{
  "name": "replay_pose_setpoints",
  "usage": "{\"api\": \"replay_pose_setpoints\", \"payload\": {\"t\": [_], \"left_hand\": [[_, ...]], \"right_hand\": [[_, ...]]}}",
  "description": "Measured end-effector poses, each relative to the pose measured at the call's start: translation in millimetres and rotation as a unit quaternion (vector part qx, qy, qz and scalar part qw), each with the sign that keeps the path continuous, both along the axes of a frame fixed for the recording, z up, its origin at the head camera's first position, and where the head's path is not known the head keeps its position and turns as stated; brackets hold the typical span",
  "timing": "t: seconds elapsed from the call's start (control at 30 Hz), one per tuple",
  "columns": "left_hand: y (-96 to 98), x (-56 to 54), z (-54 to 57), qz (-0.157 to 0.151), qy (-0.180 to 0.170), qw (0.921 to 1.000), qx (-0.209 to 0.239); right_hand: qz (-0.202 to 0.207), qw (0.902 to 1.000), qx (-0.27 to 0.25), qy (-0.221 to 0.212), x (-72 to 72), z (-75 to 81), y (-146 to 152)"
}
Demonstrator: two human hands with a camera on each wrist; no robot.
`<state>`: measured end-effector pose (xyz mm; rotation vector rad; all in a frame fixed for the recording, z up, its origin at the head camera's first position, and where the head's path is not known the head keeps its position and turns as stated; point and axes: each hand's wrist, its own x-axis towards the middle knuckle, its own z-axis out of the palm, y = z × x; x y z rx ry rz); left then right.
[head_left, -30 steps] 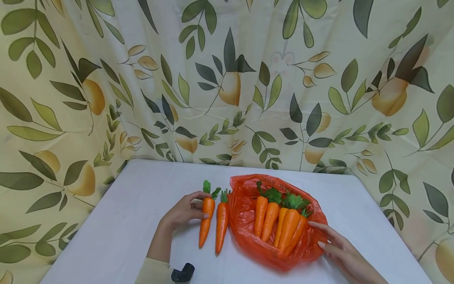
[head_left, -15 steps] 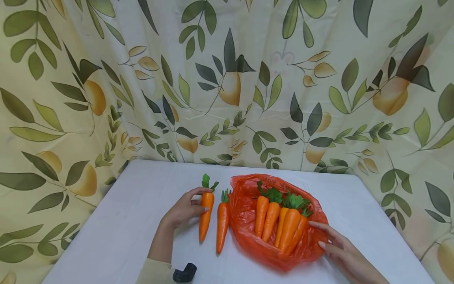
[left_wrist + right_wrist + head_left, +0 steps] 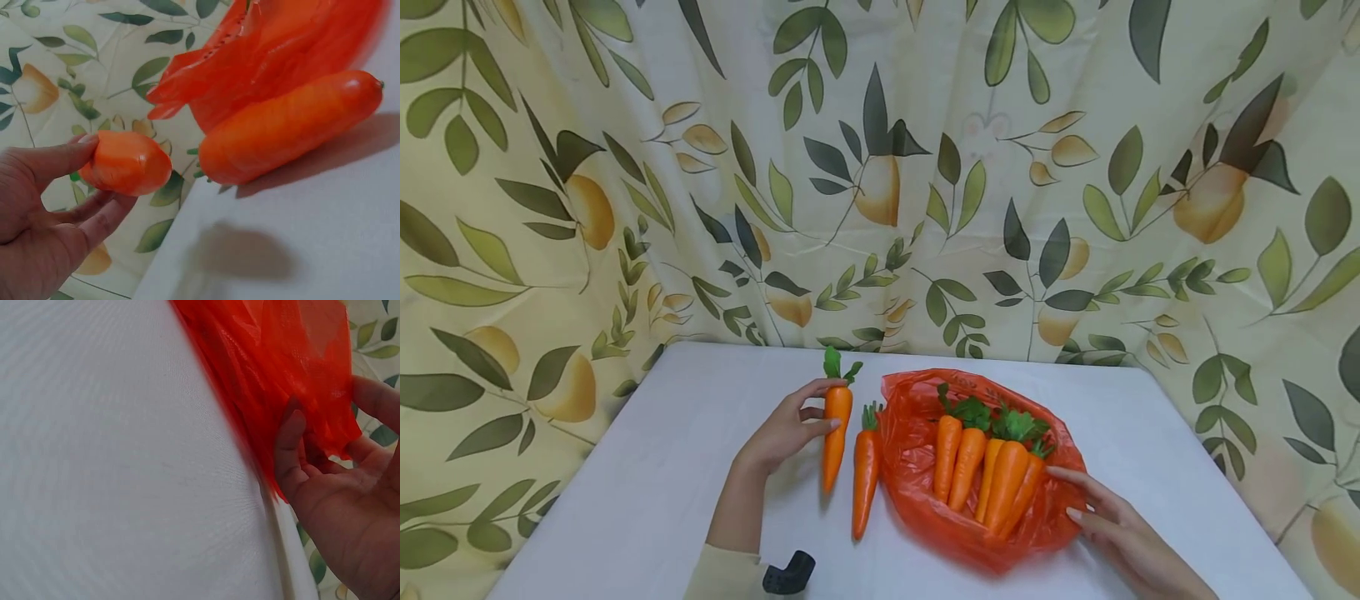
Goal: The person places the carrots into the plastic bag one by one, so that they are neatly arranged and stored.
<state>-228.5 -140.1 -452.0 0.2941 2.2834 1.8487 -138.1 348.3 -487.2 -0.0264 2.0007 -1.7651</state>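
Observation:
My left hand (image 3: 786, 429) pinches an orange carrot (image 3: 836, 417) with short green leaves, thumb on one side and fingers on the other. In the left wrist view the held carrot (image 3: 134, 164) hangs above the table, its shadow apart from it. Beside it on the table lies a second carrot (image 3: 866, 483), left of a red plastic bag (image 3: 917, 533). Several carrots (image 3: 992, 475) with green tops lie in the bag's wide opening. My right hand (image 3: 1112, 517) holds the bag's right side; in the right wrist view thumb and fingers grip the thin red plastic (image 3: 250, 369).
A white-covered table (image 3: 700, 400) carries everything. Behind it and along the sides hangs a curtain (image 3: 880, 192) printed with leaves and fruit. A black device (image 3: 788, 573) sits by my left sleeve (image 3: 724, 573).
My left hand has lifted its carrot and moved it slightly away from me, toward the far side. My right hand stays at the bag's side. The view has shifted slightly.

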Motion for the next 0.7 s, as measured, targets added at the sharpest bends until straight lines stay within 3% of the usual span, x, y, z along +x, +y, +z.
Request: {"api": "replay_pose_setpoints", "payload": {"t": [0.37,0.7], "left_hand": [[9.7,-3.8,16.8,-0.032,0.006,0.9991,0.027],[21.8,-3.9,30.4,-0.035,0.016,0.9981,0.049]], "right_hand": [[0.000,1.0000,-0.007,0.003,-0.5,0.1,0],[0.005,0.9999,-0.010,0.004,-1.4,-1.0,0]]}}
